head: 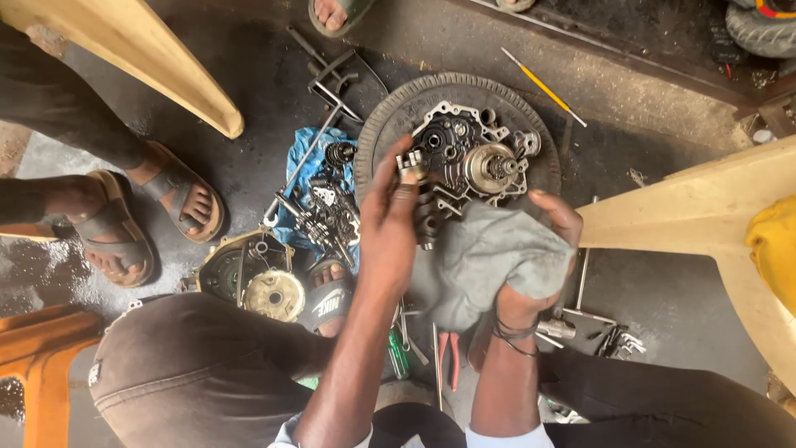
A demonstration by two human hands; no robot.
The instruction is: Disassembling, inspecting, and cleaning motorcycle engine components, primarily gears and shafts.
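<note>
A: Evidently a cleaning step is in hand. What is held where?

B: A dark, oily cast-metal engine case half with gears and a protruding shaft is kept propped over a worn black rubber tyre lying flat on the concrete floor. A crumpled grey cloth rag is gripped in the right hand, its fingers closed around the cloth, and the rag is pressed against the lower edge of the case.

A: And the left hand?

B: The left hand is laid on the case's left side. A small silvery metal part is pinched at the fingertips there; whether it is loose or fixed to the case cannot be told.

A: What lies around?

B: Just left of the tyre, a blue plastic sheet heaped with dark gears and small parts is seen. Nearer the knees, a round engine cover with a yellowed disc inside is set on the floor. A yellow-handled screwdriver lies beyond the tyre, and red-handled pliers lie between the forearms. Sandalled feet of another person are placed well to the left.

A: What is called for by the next move, as judged?

B: Probably the rag must be worked into the recesses while the case is steadied by the left hand, so that it is not tipped off the tyre and grit is kept away from the shaft and bearings.
</note>
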